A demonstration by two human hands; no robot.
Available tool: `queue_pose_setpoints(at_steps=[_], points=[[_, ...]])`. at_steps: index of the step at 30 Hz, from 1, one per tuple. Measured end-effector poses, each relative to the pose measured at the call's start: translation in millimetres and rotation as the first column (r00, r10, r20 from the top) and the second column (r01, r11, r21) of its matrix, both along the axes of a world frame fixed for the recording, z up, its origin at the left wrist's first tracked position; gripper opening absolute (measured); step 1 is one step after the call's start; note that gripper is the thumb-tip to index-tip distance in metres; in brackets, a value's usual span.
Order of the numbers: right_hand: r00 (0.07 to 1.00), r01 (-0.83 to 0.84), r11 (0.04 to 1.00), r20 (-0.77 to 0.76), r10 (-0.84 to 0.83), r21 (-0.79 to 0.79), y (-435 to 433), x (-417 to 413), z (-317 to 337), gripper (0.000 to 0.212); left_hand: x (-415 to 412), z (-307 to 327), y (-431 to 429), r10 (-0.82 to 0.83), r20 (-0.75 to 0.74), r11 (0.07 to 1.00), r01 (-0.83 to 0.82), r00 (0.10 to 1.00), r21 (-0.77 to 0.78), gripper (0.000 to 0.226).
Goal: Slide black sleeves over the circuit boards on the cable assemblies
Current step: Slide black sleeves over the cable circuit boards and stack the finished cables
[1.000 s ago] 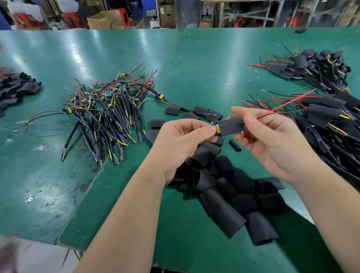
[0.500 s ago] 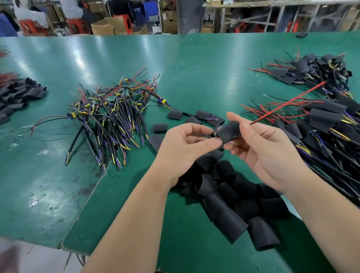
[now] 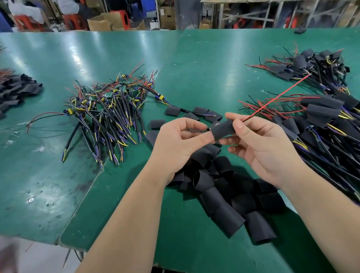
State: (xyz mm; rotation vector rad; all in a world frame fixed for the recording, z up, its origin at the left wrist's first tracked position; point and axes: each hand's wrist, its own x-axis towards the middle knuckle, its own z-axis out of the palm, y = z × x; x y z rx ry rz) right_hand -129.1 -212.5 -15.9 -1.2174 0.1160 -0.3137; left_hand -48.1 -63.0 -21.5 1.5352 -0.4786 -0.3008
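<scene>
Sleeve [image 3: 224, 130] runs left-right, red wire [image 3: 281, 97] exiting far-right; black, matte, flattened tube. We see it held over the near pile [image 3: 224, 189], right hand [image 3: 262, 147] and left hand [image 3: 175, 143] each pinching an end.

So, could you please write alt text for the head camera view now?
Two hands hold a black sleeve over a green table: the left hand pinches one end, the right hand grips the other, where a red wire sticks out. Loose sleeves lie beneath; cable assemblies lie on both sides.

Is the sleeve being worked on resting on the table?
No, the left hand and right hand hold the sleeve up, above the table.
</scene>
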Motion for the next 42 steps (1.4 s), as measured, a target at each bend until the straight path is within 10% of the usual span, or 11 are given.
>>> queue_pose_setpoints(at_steps=[28, 37, 42], points=[[1.000, -0.007, 0.986, 0.013, 0.005, 0.164, 5.0, 1.9, -3.9, 0.030, -2.1, 0.9, -1.4, 0.025, 0.241, 0.994, 0.002, 0.970, -0.111, 0.023], [1.000, 0.014, 1.000, -0.006, -0.014, 0.021, 6.5, -1.1, 2.7, 0.018, -7.0, 1.6, -4.2, 0.003, 0.194, 0.993, 0.020, 0.981, -0.116, 0.024], [0.982, 0.103, 0.976, 0.138, -0.131, 0.191, -21.6, -9.0, 33.4, 0.012, 1.5, 5.3, 0.0, 0.156, 0.085, 0.967, -0.135, 0.984, -0.215, 0.013]])
